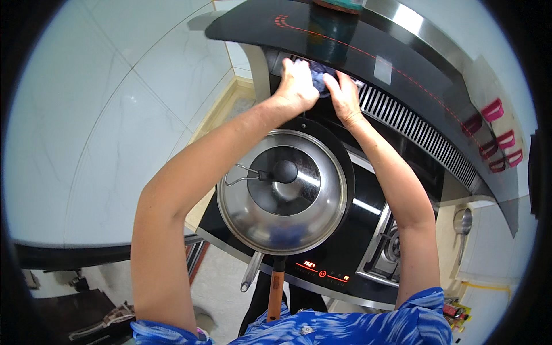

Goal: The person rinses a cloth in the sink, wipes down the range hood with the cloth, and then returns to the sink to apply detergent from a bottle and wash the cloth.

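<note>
Both arms reach forward to the underside of a black glass range hood (418, 69). Between my hands is a bunched dark blue cloth (318, 82), partly hidden by the fingers and the hood's lip. My left hand (298, 86) grips the cloth's left side. On the other side, my right hand (346, 95) holds it with the thumb in front. A slatted metal grille (414, 133) runs along the hood to the right of my right hand. Fingertips of both hands are hidden under the hood's edge.
Below my forearms, a wok with a domed steel lid (302, 233) stands on a black cooktop (345, 241), its wooden handle (276, 295) towards me. A gas burner (390, 246) lies right. A jar (340, 5) stands on the hood; pink hooks (492, 110) and a ladle (462, 222) are farther right.
</note>
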### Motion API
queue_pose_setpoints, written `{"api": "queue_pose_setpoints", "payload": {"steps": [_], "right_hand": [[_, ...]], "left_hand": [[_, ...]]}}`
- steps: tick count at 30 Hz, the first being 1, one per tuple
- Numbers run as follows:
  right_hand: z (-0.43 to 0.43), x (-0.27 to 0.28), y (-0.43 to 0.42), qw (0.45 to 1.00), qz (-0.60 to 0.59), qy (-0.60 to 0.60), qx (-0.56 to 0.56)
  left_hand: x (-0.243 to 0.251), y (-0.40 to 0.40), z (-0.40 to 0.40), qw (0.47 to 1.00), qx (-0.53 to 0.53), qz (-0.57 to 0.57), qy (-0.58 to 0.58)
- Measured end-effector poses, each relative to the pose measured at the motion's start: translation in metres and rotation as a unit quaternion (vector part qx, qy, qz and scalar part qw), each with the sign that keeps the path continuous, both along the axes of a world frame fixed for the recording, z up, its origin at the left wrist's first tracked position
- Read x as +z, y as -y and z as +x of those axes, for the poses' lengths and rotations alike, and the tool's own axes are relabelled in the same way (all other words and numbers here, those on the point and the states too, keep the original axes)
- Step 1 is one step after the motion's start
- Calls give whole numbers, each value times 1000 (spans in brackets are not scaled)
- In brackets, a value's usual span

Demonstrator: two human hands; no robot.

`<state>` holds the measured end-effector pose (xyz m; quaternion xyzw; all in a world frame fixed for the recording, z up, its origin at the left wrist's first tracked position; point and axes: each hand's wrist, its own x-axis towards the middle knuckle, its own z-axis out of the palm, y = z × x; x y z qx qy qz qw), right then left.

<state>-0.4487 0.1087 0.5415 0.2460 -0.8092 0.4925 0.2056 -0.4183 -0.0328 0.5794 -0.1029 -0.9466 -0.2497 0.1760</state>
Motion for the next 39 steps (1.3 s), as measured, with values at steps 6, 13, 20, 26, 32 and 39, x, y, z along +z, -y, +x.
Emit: {"api": "queue_pose_setpoints", "payload": {"steps": [6, 13, 20, 26, 32, 39], "right_hand": [[-21, 10, 29, 991, 134, -31, 7], [-38, 16, 79, 914, 369, -168, 24], [-37, 0, 111, 906, 395, -110, -105], [-40, 4, 113, 918, 367, -97, -110], [-24, 1, 89, 917, 374, -133, 37], [-36, 12, 103, 916, 388, -87, -53]], "left_hand": [[-12, -13, 10, 882, 128, 377, 252], [-25, 10, 2, 667, 67, 695, 260], [-34, 38, -9, 644, 45, 704, 295], [-31, 47, -17, 640, 40, 692, 333], [-36, 33, 1, 636, 31, 684, 356], [-39, 37, -14, 587, 20, 746, 314]]}}
